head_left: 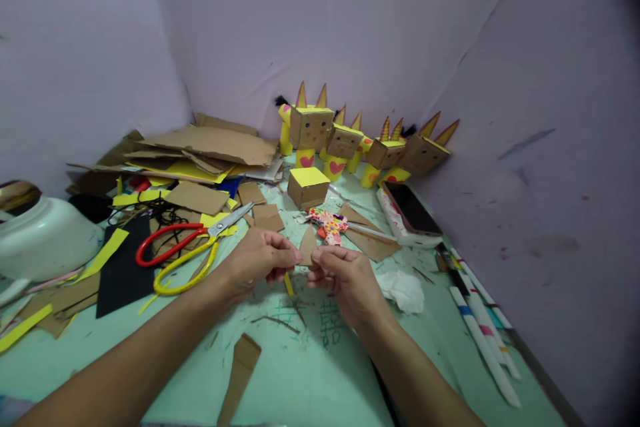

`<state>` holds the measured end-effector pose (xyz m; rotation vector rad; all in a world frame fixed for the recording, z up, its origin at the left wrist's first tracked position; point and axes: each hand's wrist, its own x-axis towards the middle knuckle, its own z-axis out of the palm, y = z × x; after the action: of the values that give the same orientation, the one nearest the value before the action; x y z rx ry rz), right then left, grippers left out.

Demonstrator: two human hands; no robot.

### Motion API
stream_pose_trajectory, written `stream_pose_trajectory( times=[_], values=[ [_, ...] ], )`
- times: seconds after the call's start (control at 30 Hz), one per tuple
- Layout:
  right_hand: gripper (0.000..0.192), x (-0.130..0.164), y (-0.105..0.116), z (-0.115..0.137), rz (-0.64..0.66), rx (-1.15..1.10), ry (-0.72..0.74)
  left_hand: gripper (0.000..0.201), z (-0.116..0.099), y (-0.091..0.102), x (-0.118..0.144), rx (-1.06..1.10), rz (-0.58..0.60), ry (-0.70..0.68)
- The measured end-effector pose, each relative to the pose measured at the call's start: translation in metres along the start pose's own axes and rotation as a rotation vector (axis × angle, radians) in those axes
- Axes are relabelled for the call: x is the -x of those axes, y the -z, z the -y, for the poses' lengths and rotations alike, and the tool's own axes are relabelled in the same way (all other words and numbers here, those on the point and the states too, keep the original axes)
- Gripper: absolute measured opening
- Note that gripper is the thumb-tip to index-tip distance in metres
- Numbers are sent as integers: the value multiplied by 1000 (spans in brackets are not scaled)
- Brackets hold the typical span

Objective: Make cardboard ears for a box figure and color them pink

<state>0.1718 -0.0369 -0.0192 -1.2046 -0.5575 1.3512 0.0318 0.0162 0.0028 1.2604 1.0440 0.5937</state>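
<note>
Between my two hands, just above the green tabletop, is a small pointed piece of cardboard (308, 247) with its tip upward. My left hand (264, 255) pinches its left edge, and my right hand (340, 272) pinches the lower right side. Behind it stands a small cardboard box (307, 189) with a yellow top. Scissors (215, 232) with one red and one yellow handle lie left of my left hand, blades partly apart. A colourful patterned scrap (328, 224) lies just beyond my fingers.
Several cardboard animal figures (312, 128) with pointed ears or horns stand at the back wall. Stacked cardboard sheets (210, 141) lie back left, near a white pot-like vessel (47, 240). A phone (411, 208), crumpled tissue (403, 291) and white markers (484, 344) are on the right. A cardboard strip (240, 373) lies in front.
</note>
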Motion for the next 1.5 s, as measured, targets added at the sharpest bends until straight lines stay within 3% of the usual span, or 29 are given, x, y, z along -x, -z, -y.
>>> stream_pose_trajectory(
  times=[0.4, 1.0, 1.27, 1.5],
  values=[
    [10, 2, -2, -1, 109, 233, 29, 13, 1, 7, -3, -12, 64, 1],
    [23, 7, -2, 4, 303, 588, 334, 25, 5, 8, -5, 152, 60, -139],
    [25, 8, -4, 1, 287, 653, 415, 22, 4, 6, -1, 171, -19, -213],
    [26, 3, -3, -2, 235, 643, 353, 31, 7, 6, -6, 59, 45, -175]
  ],
)
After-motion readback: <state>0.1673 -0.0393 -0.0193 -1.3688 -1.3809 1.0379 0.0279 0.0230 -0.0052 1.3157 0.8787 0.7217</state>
